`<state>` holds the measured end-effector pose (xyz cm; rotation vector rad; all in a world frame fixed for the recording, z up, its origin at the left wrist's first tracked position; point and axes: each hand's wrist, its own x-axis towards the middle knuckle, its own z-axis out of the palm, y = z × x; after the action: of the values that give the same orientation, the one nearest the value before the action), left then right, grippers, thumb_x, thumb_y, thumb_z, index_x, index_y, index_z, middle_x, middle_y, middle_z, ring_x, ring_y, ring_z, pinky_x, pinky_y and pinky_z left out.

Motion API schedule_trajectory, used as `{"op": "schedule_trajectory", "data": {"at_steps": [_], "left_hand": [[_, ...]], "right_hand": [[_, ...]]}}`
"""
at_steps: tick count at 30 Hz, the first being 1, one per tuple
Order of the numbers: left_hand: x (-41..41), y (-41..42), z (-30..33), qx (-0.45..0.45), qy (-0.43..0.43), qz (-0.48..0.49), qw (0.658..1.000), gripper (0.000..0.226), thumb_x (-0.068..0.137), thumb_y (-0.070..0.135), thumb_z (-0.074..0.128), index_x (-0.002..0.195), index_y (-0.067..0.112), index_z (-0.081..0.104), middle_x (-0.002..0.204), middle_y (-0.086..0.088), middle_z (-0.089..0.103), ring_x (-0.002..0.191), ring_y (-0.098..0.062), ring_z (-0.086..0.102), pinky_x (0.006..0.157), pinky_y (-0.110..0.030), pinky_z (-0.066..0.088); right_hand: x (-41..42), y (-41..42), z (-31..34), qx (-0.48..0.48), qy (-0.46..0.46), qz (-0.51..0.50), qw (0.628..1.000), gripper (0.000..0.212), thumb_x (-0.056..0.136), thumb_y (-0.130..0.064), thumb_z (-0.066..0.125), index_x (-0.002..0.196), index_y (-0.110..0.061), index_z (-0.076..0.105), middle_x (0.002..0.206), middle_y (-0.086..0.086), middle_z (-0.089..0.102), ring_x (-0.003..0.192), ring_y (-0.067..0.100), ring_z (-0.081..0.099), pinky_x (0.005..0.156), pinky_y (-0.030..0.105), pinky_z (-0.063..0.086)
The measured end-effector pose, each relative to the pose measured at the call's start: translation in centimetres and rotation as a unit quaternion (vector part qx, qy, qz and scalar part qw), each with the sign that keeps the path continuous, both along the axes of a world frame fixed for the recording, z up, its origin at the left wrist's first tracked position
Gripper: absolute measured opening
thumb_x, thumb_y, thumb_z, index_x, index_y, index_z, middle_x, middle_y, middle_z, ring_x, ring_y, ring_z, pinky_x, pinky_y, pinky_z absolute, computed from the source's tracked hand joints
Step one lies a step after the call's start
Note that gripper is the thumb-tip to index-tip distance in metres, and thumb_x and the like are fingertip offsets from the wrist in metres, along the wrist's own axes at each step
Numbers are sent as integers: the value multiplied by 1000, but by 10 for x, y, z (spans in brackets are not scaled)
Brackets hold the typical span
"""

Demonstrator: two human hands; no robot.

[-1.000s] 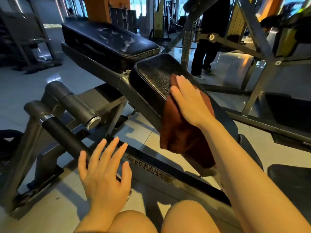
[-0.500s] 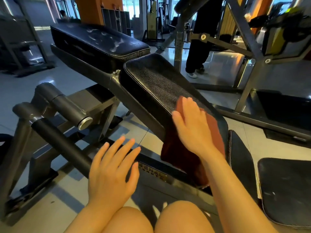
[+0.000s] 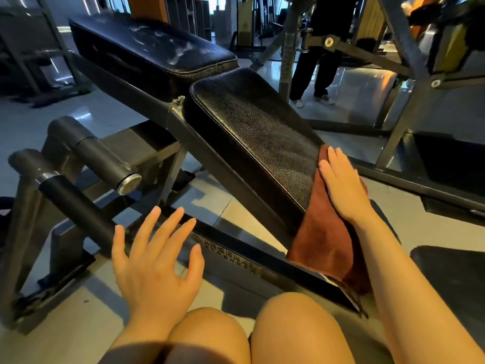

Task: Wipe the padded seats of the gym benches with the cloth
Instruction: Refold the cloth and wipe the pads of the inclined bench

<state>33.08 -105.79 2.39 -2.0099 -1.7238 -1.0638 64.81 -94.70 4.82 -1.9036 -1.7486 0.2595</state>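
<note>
Right hand (image 3: 343,187) lies flat, fingers (image 3: 331,161) straight and together, pressing the cloth (image 3: 324,240) onto the lower end of the sloped seat pad (image 3: 252,127), right of centre in the frame; nothing is gripped, the palm alone bears on it. Left hand (image 3: 154,261) hangs free at lower centre-left, fingers spread and straight, holding nothing and touching nothing visible, above the frame rail (image 3: 236,248). Judged step: a wiping stroke on the sloped pad, now at its bottom edge. To do it well, pressure should be kept even through the flat palm, the cloth kept spread so it does not bunch, and passes overlapped from the upper end near the hinge down to the edge, taking in the stitched border and the pad's side. The loose portion draped over the edge may slip off if the palm lifts; a fold back onto the pad is advisable. The cloth is rust-brown, towel-like, doubled over, roughly half on the pad and half hanging toward the rail. The sloped pad is black, pebbled, matt, with no marks seen. The flat back pad (image 3: 157,51), upper left, is black with pale smears across its top and appears not yet wiped. A further dark pad (image 3: 451,282) sits at lower right. A standing person's legs (image 3: 312,72) appear at upper right, well apart
</note>
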Motion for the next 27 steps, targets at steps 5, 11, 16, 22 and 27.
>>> {"op": "schedule_trajectory", "data": {"at_steps": [5,11,16,22,27], "left_hand": [[0,0,0,3,-2,-11,1000,42,85,37,47,117,18,68,131,0,60,134,-22,40,118,-38,2],[2,0,-2,5,9,-7,1000,41,86,37,48,117,20,68,131,1,60,134,-22,42,115,-47,13],[1,2,-5,7,35,3,999,42,87,38,47,116,17,69,129,-3,62,131,-27,46,112,-54,20],[0,0,-4,15,34,-2,999,41,88,36,46,116,16,69,127,-4,63,131,-27,47,112,-52,19],[-3,0,-4,-8,38,-13,999,45,87,38,43,118,17,68,131,-3,61,134,-26,43,112,-53,19]], "right_hand": [[-13,-43,-12,32,10,-35,999,73,95,-55,6,154,-14,20,162,7,19,149,24,13,120,46,9],[-61,-76,-6,100,109,14,989,64,97,-56,18,155,-30,9,161,-15,10,148,2,0,120,30,-1],[-31,-49,-1,99,168,21,980,55,105,-41,26,156,-30,8,163,-10,7,148,2,-2,120,32,2],[-9,-26,-7,203,132,-59,969,47,101,-37,45,141,-13,44,135,-6,44,127,2,33,107,10,19],[-30,-66,-16,153,161,-99,970,44,98,-50,46,126,-19,59,126,-4,58,121,18,51,96,28,37]]}}
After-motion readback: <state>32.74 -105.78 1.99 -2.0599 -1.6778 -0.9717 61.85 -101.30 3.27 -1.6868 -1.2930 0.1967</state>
